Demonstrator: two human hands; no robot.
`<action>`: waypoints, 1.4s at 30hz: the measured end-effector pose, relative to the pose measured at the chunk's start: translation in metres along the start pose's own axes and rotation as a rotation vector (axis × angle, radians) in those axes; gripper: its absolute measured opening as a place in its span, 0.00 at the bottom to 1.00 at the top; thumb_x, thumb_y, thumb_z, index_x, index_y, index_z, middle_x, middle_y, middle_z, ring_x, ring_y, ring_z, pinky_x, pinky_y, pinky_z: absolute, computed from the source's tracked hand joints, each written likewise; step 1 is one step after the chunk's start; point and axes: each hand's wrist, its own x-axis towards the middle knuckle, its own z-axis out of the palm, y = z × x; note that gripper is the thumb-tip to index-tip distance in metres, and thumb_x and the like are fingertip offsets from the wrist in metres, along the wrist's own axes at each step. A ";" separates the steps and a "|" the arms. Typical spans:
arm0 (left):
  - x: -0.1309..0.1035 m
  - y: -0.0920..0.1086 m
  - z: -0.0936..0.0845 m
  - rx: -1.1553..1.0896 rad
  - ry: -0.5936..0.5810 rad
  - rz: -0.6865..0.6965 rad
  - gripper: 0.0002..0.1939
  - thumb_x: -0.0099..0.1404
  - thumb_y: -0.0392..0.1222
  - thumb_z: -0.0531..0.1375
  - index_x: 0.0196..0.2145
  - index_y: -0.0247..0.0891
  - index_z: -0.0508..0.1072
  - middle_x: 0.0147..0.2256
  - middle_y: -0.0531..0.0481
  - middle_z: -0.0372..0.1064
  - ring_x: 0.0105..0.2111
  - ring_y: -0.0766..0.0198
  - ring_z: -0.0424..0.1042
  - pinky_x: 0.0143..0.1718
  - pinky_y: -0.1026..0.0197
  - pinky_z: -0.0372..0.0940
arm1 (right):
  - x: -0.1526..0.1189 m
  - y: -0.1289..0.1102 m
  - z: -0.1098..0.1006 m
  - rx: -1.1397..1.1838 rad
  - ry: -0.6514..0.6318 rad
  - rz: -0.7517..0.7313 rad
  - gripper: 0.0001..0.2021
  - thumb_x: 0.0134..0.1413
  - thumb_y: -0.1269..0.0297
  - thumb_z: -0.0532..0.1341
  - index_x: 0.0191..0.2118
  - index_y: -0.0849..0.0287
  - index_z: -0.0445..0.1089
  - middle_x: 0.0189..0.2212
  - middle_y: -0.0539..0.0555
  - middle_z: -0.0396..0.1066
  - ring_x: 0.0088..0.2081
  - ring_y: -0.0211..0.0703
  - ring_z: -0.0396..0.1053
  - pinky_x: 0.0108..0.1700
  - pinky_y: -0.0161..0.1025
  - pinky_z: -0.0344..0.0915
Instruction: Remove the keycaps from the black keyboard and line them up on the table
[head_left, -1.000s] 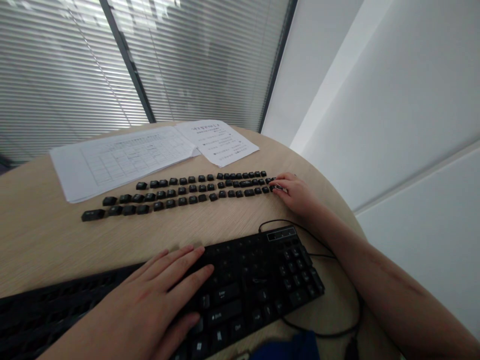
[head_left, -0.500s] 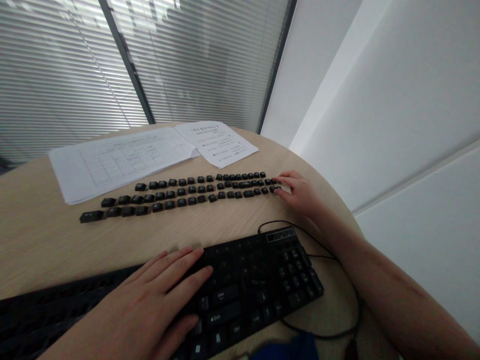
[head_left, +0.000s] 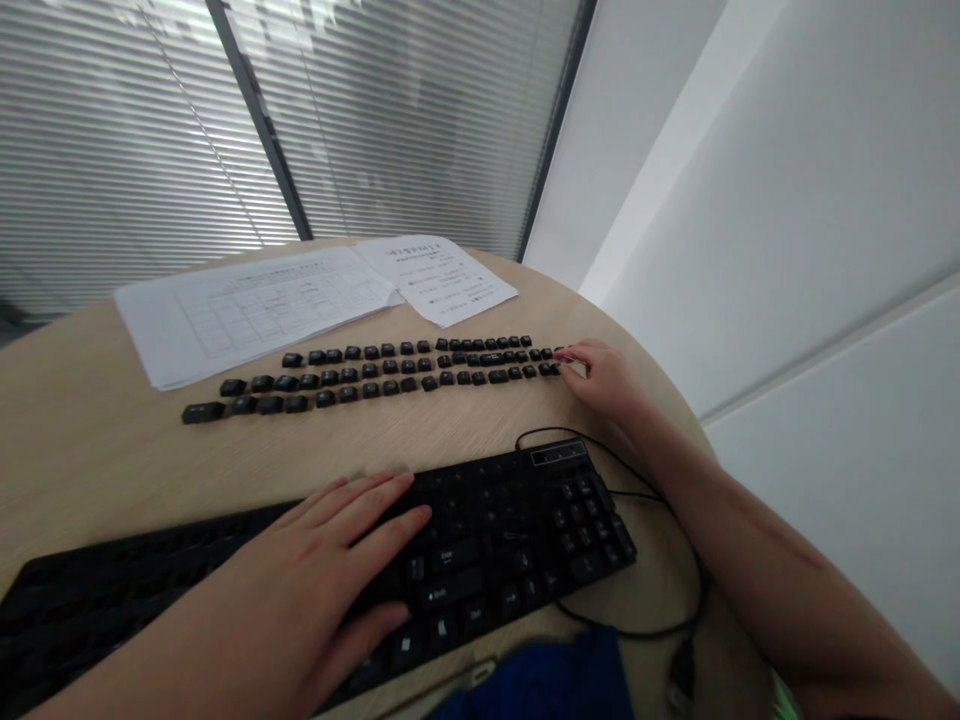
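My left hand point(head_left: 300, 580) lies palm down across the black keyboard point(head_left: 457, 540), its fingers stretched out over the keys. Many of the keyboard's key positions are bare, while keys remain around Enter, Shift and the number pad. Beyond it, black keycaps point(head_left: 349, 375) lie in three long rows on the wooden table. At the right end of these rows my right hand point(head_left: 604, 375) has thumb and index finger pinched around a small keycap point(head_left: 559, 353), partly hidden by the fingertips.
Printed sheets of paper point(head_left: 262, 310) lie behind the keycap rows. A black cable point(head_left: 660, 630) loops along the keyboard's right side to a plug point(head_left: 681, 672). Blue cloth point(head_left: 559, 680) is at the bottom edge. Window blinds point(head_left: 420, 120) and a white wall point(head_left: 840, 200) border the table.
The view has shifted slightly, showing more of the near edge. My right hand remains at the right end of the keycap rows, fingertips slightly closer together. My left hand stays on the keyboard.
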 end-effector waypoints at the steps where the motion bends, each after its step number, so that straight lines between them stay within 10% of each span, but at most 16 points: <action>1: 0.002 0.001 -0.004 -0.005 -0.020 0.006 0.27 0.73 0.58 0.59 0.66 0.51 0.73 0.66 0.47 0.70 0.59 0.46 0.76 0.61 0.42 0.72 | -0.001 0.001 0.001 -0.001 -0.022 -0.007 0.12 0.59 0.67 0.63 0.45 0.59 0.84 0.40 0.58 0.82 0.38 0.49 0.77 0.47 0.46 0.74; 21: 0.023 0.012 -0.021 -0.113 -0.299 -0.120 0.28 0.70 0.52 0.62 0.64 0.42 0.75 0.68 0.36 0.65 0.66 0.39 0.68 0.68 0.35 0.63 | -0.006 0.007 -0.004 -0.020 -0.077 -0.018 0.16 0.55 0.72 0.64 0.49 0.59 0.83 0.45 0.60 0.84 0.45 0.54 0.79 0.52 0.50 0.73; 27: 0.022 0.015 -0.027 -0.121 -0.363 -0.127 0.47 0.57 0.64 0.70 0.68 0.37 0.70 0.72 0.31 0.57 0.70 0.33 0.61 0.71 0.35 0.57 | 0.002 -0.003 -0.024 -0.051 -0.013 -0.039 0.15 0.59 0.68 0.63 0.49 0.61 0.82 0.45 0.62 0.83 0.43 0.53 0.78 0.49 0.48 0.73; 33: 0.023 0.015 -0.030 -0.091 -0.451 -0.117 0.52 0.54 0.58 0.73 0.71 0.38 0.65 0.74 0.32 0.50 0.72 0.33 0.55 0.72 0.35 0.53 | 0.007 -0.045 -0.086 -0.109 0.056 -0.103 0.14 0.63 0.64 0.61 0.48 0.59 0.83 0.35 0.58 0.81 0.34 0.47 0.73 0.42 0.46 0.68; 42: 0.026 0.009 -0.035 -0.069 -0.503 -0.101 0.53 0.55 0.56 0.72 0.73 0.39 0.62 0.75 0.32 0.45 0.74 0.38 0.51 0.73 0.38 0.50 | -0.073 -0.118 -0.125 0.048 -0.389 -0.300 0.14 0.67 0.67 0.58 0.47 0.58 0.82 0.30 0.53 0.76 0.30 0.39 0.71 0.34 0.37 0.63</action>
